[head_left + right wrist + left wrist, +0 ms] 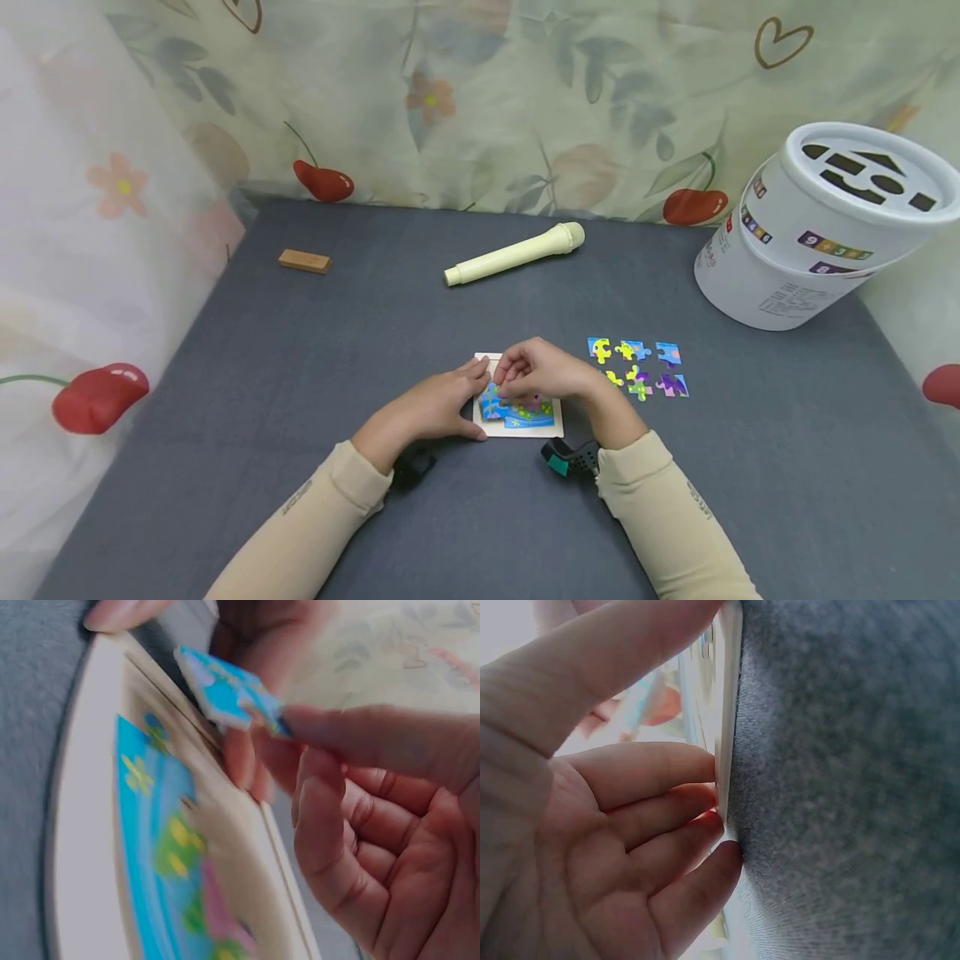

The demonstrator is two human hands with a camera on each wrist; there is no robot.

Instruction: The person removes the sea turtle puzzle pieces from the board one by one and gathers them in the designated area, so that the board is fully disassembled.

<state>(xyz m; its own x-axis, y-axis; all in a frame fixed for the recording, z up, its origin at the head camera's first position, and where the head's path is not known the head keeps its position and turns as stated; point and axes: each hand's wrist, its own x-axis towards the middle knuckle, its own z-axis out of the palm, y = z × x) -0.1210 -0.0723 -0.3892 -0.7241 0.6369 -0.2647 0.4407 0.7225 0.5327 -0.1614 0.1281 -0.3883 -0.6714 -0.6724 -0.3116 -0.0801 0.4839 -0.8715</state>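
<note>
A small wooden puzzle board (558, 417) with a pale frame lies on the dark table before me. My left hand (446, 402) holds it at its left side, thumb at the near corner and fingers along the far part of the edge. Between thumb and fingertips, my right hand (547, 371) pinches a blue puzzle piece (221, 686), tilted over the board. Joined blue, green and pink pieces (133, 795) fill the near part of the frame; bare wood shows beside them. Right of the board lie several loose puzzle pieces (669, 354), some partly hidden by my right hand.
Farther back lies a cream toy microphone (510, 253). A small wooden block (304, 261) is at the back left. At the back right stands a white tub (787, 250) with shaped holes in its lid. Printed curtains (480, 108) border the table.
</note>
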